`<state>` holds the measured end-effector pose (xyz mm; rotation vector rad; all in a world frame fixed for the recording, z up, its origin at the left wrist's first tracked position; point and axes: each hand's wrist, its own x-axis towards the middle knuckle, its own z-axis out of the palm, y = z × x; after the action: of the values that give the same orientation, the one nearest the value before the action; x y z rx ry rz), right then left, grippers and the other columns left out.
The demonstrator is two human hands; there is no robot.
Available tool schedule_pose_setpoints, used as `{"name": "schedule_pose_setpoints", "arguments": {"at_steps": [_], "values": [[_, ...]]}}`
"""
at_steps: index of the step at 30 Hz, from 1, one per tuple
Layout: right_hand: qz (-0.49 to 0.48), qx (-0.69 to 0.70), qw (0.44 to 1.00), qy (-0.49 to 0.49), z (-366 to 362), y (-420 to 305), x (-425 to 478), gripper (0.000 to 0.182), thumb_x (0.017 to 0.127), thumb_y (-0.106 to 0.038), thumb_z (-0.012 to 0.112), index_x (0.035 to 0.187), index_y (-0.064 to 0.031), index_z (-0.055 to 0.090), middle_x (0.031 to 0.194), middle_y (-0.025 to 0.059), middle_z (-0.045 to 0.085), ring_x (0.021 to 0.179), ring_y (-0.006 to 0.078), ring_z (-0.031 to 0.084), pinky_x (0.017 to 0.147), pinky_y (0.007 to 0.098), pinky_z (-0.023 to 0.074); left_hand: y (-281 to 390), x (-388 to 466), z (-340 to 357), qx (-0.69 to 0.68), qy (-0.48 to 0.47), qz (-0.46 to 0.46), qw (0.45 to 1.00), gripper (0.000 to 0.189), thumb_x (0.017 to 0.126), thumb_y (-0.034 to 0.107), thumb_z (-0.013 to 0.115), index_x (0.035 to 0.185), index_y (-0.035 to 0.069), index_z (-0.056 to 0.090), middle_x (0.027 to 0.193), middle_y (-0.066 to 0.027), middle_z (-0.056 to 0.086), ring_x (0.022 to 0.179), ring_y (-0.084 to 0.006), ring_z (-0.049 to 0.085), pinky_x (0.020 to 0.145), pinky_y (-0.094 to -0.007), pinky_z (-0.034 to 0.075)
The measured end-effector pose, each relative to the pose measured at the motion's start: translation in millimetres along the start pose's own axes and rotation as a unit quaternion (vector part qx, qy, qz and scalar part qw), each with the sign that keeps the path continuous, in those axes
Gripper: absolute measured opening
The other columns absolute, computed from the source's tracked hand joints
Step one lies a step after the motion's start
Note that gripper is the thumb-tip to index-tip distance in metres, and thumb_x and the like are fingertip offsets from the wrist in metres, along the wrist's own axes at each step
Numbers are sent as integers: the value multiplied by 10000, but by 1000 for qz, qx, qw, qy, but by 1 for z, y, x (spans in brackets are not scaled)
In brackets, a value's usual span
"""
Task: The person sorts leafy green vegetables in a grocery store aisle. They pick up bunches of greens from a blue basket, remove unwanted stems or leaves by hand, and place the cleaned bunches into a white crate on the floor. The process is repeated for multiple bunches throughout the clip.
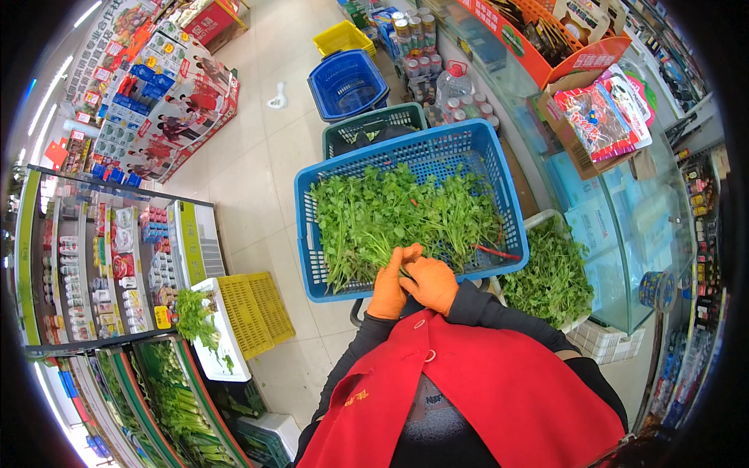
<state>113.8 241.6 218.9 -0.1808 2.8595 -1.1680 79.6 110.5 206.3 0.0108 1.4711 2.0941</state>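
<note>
My left hand (387,291), in an orange glove, is closed around the stems of a bunch of leafy green herbs, likely coriander (370,237). Against it, my right hand (434,283), also gloved in orange, has its fingers curled at the stem ends, which are mostly hidden between both hands. The bunch's leaves point away from me over a blue plastic basket (409,149). More loose coriander (459,213) covers much of the basket's floor. Near its right front corner lies a red strip (497,253), perhaps a tie.
A white basket of greens (547,275) stands right, beside a glass counter (620,234). Behind are a dark green crate (374,120), a blue shopping basket (348,82) and a yellow basket (344,36). Yellow crates (257,313), a white foam box (219,351) and a refrigerated shelf (117,263) stand left.
</note>
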Motion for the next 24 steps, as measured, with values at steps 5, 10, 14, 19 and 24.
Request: {"name": "schedule_pose_setpoints", "arguments": {"at_steps": [5,10,14,19,24], "values": [[20,71,997,-26,11,11,-4,303,893,-275,616,1059,-25,571,880,194,652,813,425,627,706,539,497,-17,5,-8,-134,4,-52,990,429,1074,293,414,1364,-8,509,1441,-114,504,1337,-230,465,1109,-330,350],[32,81,993,-80,13,13,-10,311,911,-279,601,1074,-18,555,846,215,658,800,429,639,694,534,507,5,-1,4,-47,-45,-93,994,425,1061,189,403,1458,42,438,1469,-127,478,1391,-265,413,1146,-355,308],[-38,99,970,-220,4,53,-2,338,954,-397,526,948,-75,626,836,179,667,810,409,639,695,505,501,-11,6,-6,-159,-31,-106,981,455,1035,266,493,1452,85,467,1397,-134,543,1342,-272,472,1110,-360,377],[189,-136,966,-110,-22,116,9,433,876,-444,628,801,-31,735,771,214,681,755,402,664,653,497,520,-19,6,-36,-155,53,-78,983,429,1043,259,473,1404,31,517,1114,-115,654,1064,-214,626,1041,-342,447],[344,-234,868,-270,14,146,30,424,874,-432,638,899,-22,745,942,230,707,854,393,691,731,484,536,-13,5,-29,-176,78,-109,975,368,1014,120,508,1370,45,563,961,-31,652,893,-118,600,949,-259,475]]}}
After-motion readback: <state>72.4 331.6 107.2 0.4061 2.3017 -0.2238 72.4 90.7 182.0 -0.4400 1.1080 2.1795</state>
